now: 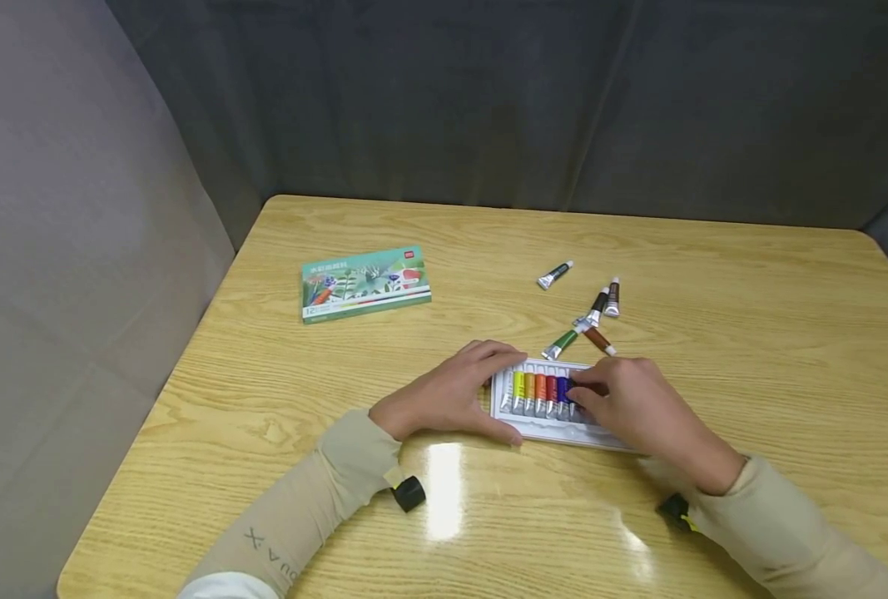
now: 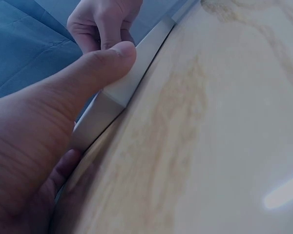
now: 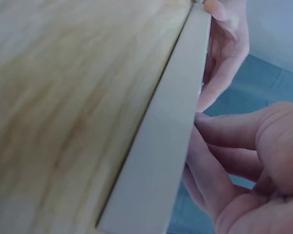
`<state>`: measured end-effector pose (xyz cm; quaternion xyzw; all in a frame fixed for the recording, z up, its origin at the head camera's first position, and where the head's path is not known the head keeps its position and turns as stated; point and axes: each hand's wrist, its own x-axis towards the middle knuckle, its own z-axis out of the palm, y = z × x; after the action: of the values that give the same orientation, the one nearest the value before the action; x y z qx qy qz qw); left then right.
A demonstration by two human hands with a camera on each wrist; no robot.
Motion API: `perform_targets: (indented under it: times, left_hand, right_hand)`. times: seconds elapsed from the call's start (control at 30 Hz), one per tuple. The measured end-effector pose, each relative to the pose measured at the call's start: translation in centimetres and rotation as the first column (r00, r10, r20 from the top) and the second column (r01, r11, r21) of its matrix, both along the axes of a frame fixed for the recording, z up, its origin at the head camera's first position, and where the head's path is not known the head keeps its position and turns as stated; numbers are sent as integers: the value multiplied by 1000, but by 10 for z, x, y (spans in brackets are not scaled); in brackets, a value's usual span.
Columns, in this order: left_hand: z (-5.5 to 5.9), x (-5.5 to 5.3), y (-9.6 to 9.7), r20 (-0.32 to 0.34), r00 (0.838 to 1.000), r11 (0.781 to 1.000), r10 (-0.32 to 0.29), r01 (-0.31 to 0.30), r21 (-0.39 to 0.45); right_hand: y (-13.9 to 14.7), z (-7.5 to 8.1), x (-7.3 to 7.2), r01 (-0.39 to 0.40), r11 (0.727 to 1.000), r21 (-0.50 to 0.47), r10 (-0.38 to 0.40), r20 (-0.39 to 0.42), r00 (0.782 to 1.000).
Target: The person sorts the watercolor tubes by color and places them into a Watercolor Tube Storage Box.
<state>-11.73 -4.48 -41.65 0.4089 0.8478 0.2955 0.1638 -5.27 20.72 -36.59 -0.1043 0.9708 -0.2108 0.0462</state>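
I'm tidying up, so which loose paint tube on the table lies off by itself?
The dark tube nearest the table's far edge: it lies alone, while the other four loose tubes bunch together closer to the tray.

Dark grey cloth [image 1: 429, 100], apparently a curtain, hung behind the wood-grained table [image 1: 751, 374]; bright glare [image 1: 444, 491] lay on its top.

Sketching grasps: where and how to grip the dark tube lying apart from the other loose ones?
Grip the dark tube across its barrel, from above, fingers on its long sides: likely best, as it lies flat on the table, cap far-right, flat silver end near-left. It sits apart from the other loose tubes, so both sides look reachable.
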Motion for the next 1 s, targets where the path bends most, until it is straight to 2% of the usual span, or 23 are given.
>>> perform_targets:
  times: [0.1, 0.7, 1.0]
  left_hand:
    - [0, 0, 0, 3, 1000, 1000, 1, -1, 0]
    - [0, 0, 0, -6, 1000, 1000, 5, -5, 3]
    - [0, 0, 0, -8, 1000, 1000, 1, -1, 2]
  right_hand:
    - [2, 2, 1, 1, 1000, -12, -1, 18, 1000]
    - [3, 0, -1, 5, 1000, -23, -5, -3, 1000]
    - [4, 1, -4, -3, 1000, -2, 3, 18, 1000]
